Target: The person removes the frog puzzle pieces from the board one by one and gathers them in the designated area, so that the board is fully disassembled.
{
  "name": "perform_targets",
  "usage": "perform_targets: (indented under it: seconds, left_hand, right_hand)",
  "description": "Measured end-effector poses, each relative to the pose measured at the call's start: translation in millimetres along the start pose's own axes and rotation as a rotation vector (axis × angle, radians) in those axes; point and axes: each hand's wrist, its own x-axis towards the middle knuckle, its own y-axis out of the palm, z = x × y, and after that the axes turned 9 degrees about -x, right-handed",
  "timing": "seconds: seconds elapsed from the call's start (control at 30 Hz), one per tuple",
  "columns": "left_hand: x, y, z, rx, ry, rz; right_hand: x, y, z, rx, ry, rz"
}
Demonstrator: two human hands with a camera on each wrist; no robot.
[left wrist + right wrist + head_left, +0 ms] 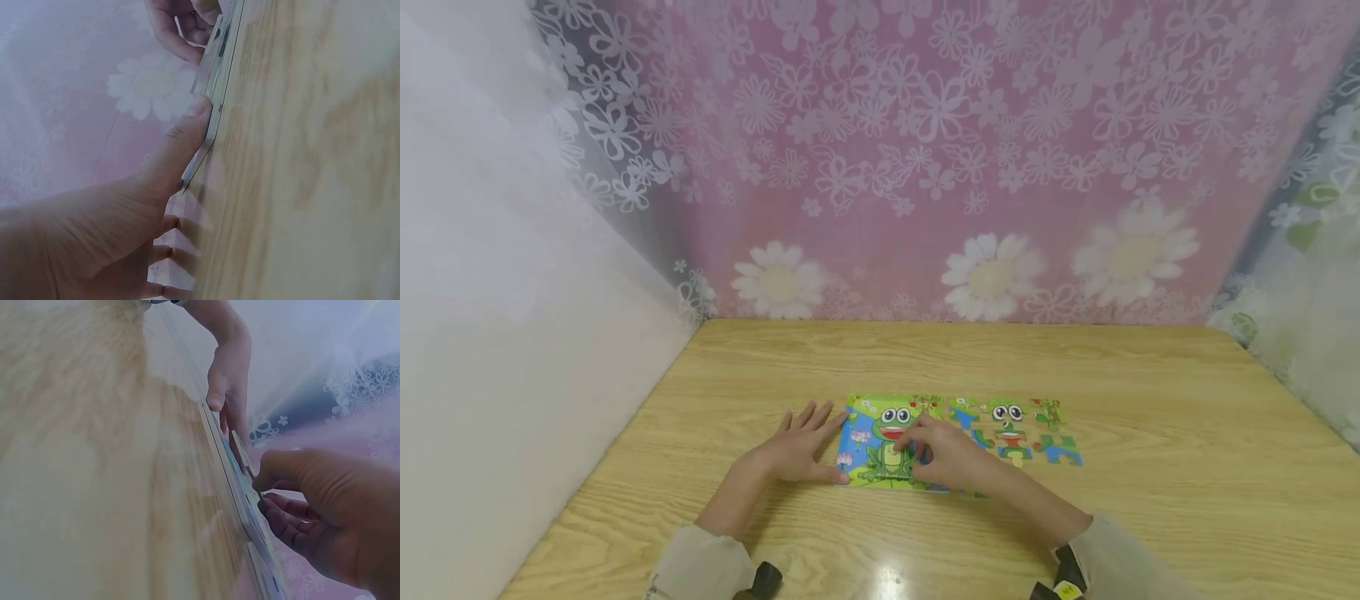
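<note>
A flat frog jigsaw board (859,423) lies on the table in the head view. My left hand (795,450) rests at its left side, fingers spread, with the thumb at the near left corner. In the left wrist view that thumb (199,107) touches the board's edge. My right hand (953,456) is over the board's right part and pinches a thin puzzle piece (240,449) between thumb and fingers. The right wrist view shows this piece tilted up from the board. The right hand hides the board's lower right area.
To the right of the board lie several separated puzzle pieces, among them one with frog eyes (1007,412), a mouth piece (1010,437) and a blue-green piece (1062,451). The wooden table (880,358) meets a flowered pink curtain (880,208) at the back and a white sheet (512,292) at left.
</note>
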Motion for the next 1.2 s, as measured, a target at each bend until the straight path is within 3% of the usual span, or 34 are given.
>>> perform_targets:
  seconds: [0.37, 0.9, 1.03, 1.2]
  left_hand:
    - [0.9, 4.1, 3.5, -0.015, 0.021, -0.004]
    - [3.0, 4.9, 8.8, -0.022, 0.019, -0.006]
    - [4.2, 5.5, 9.9, -0.012, 0.018, -0.006]
    - [4.3, 5.2, 8.8, -0.010, 0.015, -0.003]
  right_hand:
    - [-17.4, -21.6, -1.5, 0.043, 0.026, 0.033]
    - [-81.3, -59.5, -32.4, -0.013, 0.044, -0.034]
    - [-94.5, -64.1, -38.3, 0.007, 0.061, -0.024]
    - [-107.2, -63.3, -47.9, -0.044, 0.045, -0.049]
